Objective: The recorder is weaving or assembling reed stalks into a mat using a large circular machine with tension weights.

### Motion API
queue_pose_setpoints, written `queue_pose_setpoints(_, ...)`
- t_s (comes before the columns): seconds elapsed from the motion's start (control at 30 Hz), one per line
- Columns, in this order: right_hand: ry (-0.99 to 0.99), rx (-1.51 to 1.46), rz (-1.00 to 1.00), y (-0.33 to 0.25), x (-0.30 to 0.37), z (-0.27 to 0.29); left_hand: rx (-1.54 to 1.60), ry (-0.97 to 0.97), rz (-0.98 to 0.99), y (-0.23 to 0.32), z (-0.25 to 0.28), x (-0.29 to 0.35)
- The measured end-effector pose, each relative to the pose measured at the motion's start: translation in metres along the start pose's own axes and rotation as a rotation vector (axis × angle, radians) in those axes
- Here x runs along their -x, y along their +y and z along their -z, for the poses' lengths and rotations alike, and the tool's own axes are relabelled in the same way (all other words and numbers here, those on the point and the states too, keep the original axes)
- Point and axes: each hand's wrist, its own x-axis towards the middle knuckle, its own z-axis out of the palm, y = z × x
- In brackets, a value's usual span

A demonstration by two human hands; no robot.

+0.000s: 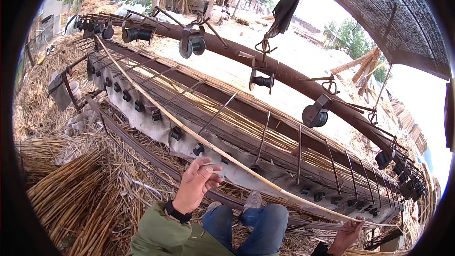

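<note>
A long pale reed [208,145] slants across the view, from the far left of the weaving frame to the near right. Near its right end, the fingers of my right hand [347,236] are closed round it. My left hand [198,186] is raised just below the reed's middle, fingers curled in toward the thumb, apart from the reed. A small pale sliver shows at those fingertips, too small to name. Behind the reed, metal rods [218,113] stick up in a row along the frame's wooden beam [227,130]. Small dark spools [176,133] hang along the pale cloth [142,125] on the near side.
Larger wire spools [262,81] hang from a thick brown pipe [222,47] above the frame. Reeds [270,137] lie beneath it. A curved metal rail [137,147] runs before my knees. Reed bundles [71,194] lie at left; a dark shade sheet [379,9] hangs upper right.
</note>
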Motion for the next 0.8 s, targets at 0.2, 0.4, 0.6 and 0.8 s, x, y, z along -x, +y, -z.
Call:
queue_pose_setpoints(0.2,0.004,0.088,0.035,-0.006,-0.009,0.032,-0.008,0.122,0.257,-0.052,0.075,0.030)
queue_pose_setpoints(0.4,0.079,0.004,-0.120,0.033,-0.053,-0.026,-0.162,0.268,0.393,-0.062,0.154,0.086)
queue_pose_setpoints(0.6,0.047,0.068,-0.300,0.069,-0.194,-0.034,-0.341,0.318,0.361,-0.062,0.135,0.069)
queue_pose_setpoints(0.8,0.201,0.283,-0.614,0.130,-0.234,-0.012,-0.325,0.247,0.468,-0.053,0.124,0.068)
